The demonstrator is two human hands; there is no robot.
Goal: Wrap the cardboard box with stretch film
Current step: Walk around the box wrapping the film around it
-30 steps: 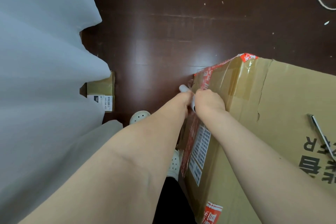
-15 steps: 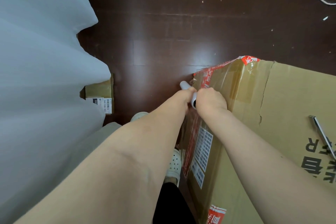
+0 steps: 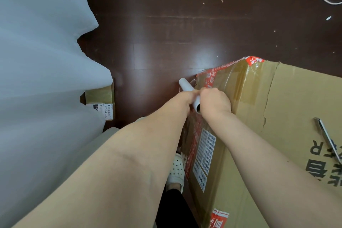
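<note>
Big cardboard box (image 3: 288, 135) fills the lower right on the dark floor (image 3: 166, 42), its labelled side face running away from me to the far-left corner. Clear stretch film (image 3: 226, 83) lies glossy over that corner and the red tape (image 3: 218, 69); the rest of the top looks bare. The white film roll (image 3: 185, 85) sits just off the corner, left of the box, with its long axis slanting from far-left to near-right. Left hand (image 3: 182, 99) grips it from the left. Right hand (image 3: 214, 101) curls over the near core end, against the box edge. I judge the next pull goes round the corner; the left hand is on the free side.
</note>
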